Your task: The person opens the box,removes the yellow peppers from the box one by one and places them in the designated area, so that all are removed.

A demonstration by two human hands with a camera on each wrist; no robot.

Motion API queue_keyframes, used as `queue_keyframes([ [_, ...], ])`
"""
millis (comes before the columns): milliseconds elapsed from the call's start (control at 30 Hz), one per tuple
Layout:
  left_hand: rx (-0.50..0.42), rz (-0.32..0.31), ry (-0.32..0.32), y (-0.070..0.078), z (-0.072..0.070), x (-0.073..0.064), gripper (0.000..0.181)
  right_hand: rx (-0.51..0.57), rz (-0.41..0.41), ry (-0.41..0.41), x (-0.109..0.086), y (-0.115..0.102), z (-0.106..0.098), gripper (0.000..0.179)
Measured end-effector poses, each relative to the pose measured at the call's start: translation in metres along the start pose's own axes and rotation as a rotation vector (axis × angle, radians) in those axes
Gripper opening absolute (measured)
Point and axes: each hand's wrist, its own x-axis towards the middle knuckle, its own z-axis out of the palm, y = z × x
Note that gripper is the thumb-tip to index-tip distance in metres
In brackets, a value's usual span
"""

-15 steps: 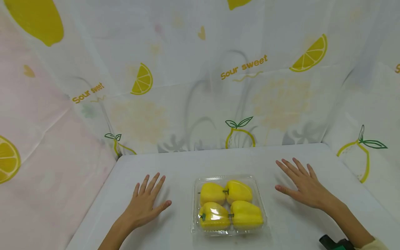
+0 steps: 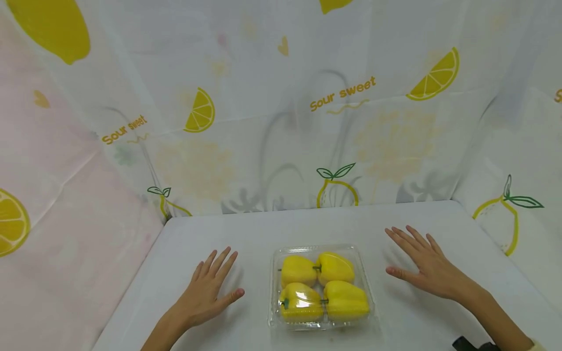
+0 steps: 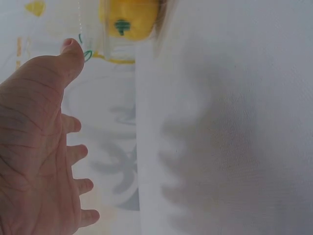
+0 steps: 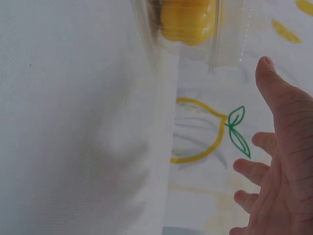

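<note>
A clear plastic clamshell box [image 2: 322, 326] with its lid down sits on the white table, holding several yellow bell peppers [image 2: 347, 301]. To the left of the box my left hand [image 2: 205, 292] hovers with fingers spread, apart from it. On the other side my right hand [image 2: 432, 270] is held above the table, its fingers also straight and touching nothing. A pepper [image 3: 132, 19] shows behind the plastic at the top of the left wrist view, beyond my thumb. In the right wrist view another pepper [image 4: 188, 22] appears inside the box wall.
The white table [image 2: 254, 226] runs back to a hanging cloth [image 2: 263, 63] printed with lemons and the words "Sour sweet". Similar cloth [image 2: 52, 204] closes in the left side, and more hangs on the right. A black object [image 2: 465, 343] shows by the right wrist.
My left hand has shifted slightly right, toward the box, and a little down in the view. My right hand has dipped slightly. The box has stayed in place.
</note>
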Motion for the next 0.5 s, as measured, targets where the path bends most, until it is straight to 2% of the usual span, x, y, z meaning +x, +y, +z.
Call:
queue_keyframes([
  [300,-0.011,0.035,0.013,0.006,0.001,-0.004,0.081,0.029,-0.014,-0.003,-0.002,-0.006,-0.001,0.083],
  [500,-0.05,0.055,0.005,0.012,0.002,-0.005,0.082,0.044,-0.023,-0.006,-0.005,-0.01,0.0,0.084],
])
